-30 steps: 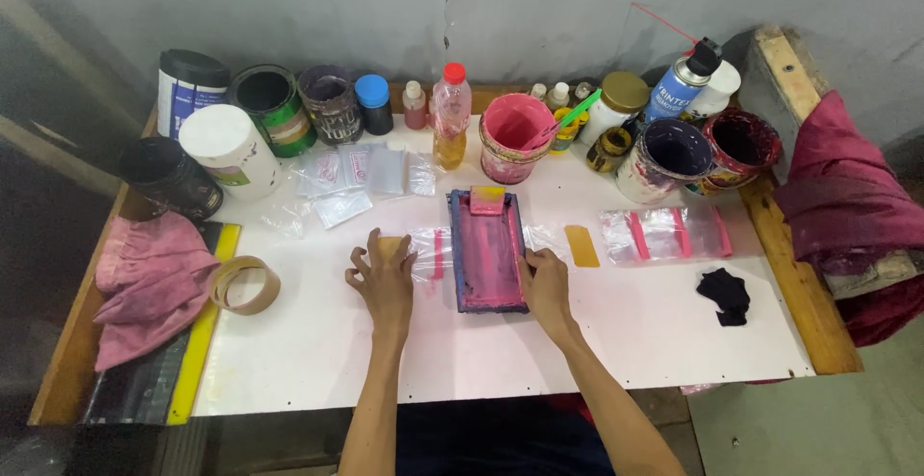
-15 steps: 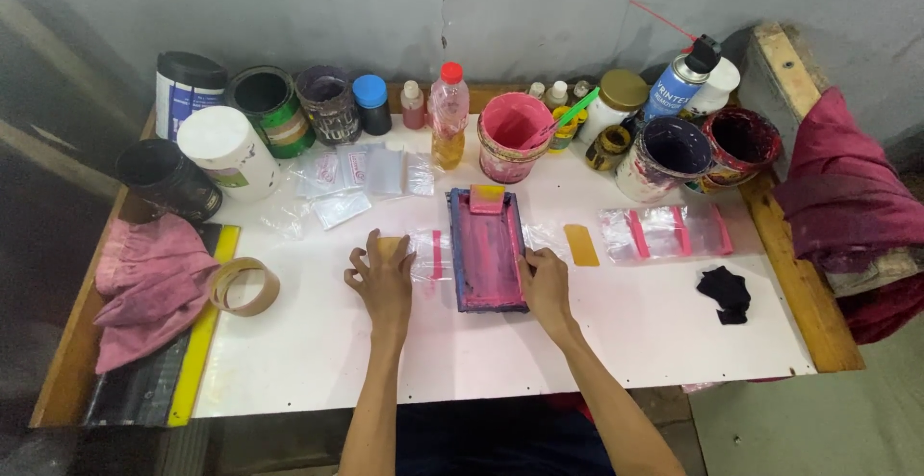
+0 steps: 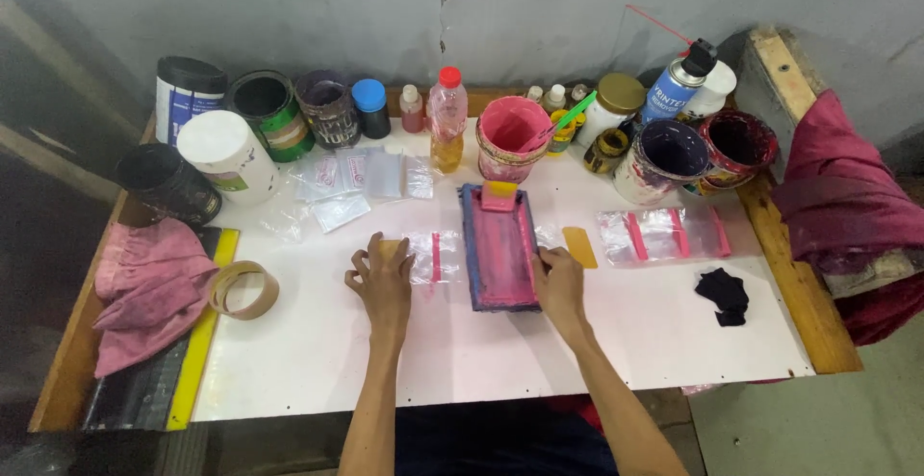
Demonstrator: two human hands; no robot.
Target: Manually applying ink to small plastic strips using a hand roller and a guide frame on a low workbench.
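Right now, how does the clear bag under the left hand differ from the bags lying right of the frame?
The clear bag under the left hand is a single one with one pink stripe; the row of bags has three stripes. The single bag is pressed by fingers and lies beside the pink screen frame, which the right hand touches; the row lies untouched, apart from both hands. Both are transparent plastic, flat on the white table.

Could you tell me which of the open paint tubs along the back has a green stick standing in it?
The pink tub behind the pink-stained frame; the others hold no stick.
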